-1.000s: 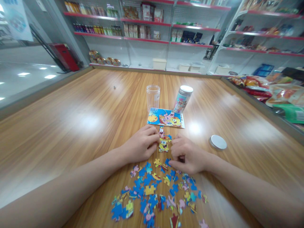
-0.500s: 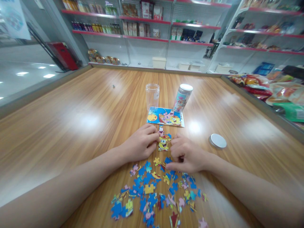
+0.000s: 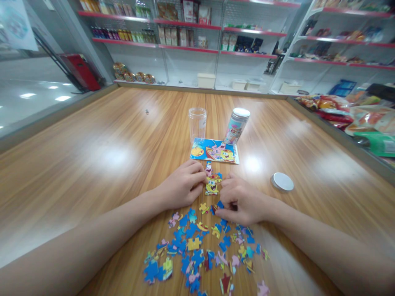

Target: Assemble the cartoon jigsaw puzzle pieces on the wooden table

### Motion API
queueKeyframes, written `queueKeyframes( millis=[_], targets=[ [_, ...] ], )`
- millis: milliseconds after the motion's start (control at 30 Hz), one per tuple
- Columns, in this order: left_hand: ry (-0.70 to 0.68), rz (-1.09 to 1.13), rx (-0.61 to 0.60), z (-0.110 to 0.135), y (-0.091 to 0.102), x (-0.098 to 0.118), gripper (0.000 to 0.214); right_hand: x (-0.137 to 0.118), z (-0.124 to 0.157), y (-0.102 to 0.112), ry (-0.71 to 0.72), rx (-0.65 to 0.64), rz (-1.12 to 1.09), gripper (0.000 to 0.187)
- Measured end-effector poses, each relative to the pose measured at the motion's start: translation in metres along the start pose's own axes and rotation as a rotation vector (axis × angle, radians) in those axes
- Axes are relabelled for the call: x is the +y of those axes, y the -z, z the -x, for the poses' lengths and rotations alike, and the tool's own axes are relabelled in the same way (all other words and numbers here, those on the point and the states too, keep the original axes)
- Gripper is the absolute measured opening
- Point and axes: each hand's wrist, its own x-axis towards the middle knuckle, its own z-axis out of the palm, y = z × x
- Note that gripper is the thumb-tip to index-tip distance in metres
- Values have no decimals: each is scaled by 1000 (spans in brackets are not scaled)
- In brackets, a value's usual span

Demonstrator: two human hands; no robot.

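My left hand, fingers curled, has its fingertips against the left edge of a few joined puzzle pieces that show a yellow cartoon face. To their right is my right hand, closed, its thumb and bent fingers at a blue and dark red puzzle piece; the fingers partly hide it. Loose puzzle pieces, mostly blue, yellow and pink, lie scattered below both hands. Just beyond the joined pieces lies a picture card with the cartoon scene.
Behind the card stand a clear plastic jar and a printed can with a silver top. A round silver lid lies right of my right hand. Packaged goods sit past the wooden table's right edge, and shelves line the back.
The blue and dark red piece by my right thumb has shifted and turned slightly, a little upward. My left hand and the joined pieces stay in place.
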Motion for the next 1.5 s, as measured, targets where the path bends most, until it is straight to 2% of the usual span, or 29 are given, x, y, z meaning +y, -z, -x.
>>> queueKeyframes(
  millis=[233, 367, 433, 500, 600, 800, 1067, 1133, 1200, 1300, 1400, 1500],
  targets=[
    [-2, 5, 9, 0, 0, 1, 15, -3, 0, 1, 45, 32, -63, 42],
    [0, 1, 10, 0, -1, 0, 14, -25, 1, -11, 193, 99, -139, 16],
    [0, -7, 12, 1, -1, 0, 14, -37, 2, -19, 301, 64, -86, 23],
    [2, -15, 15, 0, -1, 0, 14, -44, 3, -24, 344, -15, -24, 23],
    [5, -14, 15, 0, -1, 1, 14, -44, 4, -27, 314, -76, 3, 18],
    [8, -18, -2, -1, 0, 1, 16, -46, 5, -27, 291, -58, 17, 25],
    [-12, -61, 8, -2, 0, 3, 15, -77, 3, -19, 218, -31, 122, 21],
    [-24, -76, 7, -3, 0, 2, 15, -85, 3, -24, 247, -31, 219, 26],
    [-33, -85, 5, -4, -1, 0, 15, -90, 3, -34, 333, -25, 346, 26],
    [-36, -90, 3, -5, -1, 0, 16, -88, 4, -50, 447, 17, 409, 23],
    [-40, -84, 12, -5, -1, 1, 16, -84, 4, -55, 438, 24, 381, 21],
    [-44, -79, 22, -4, -1, 1, 17, -84, 3, -52, 383, 37, 367, 21]
  ],
)
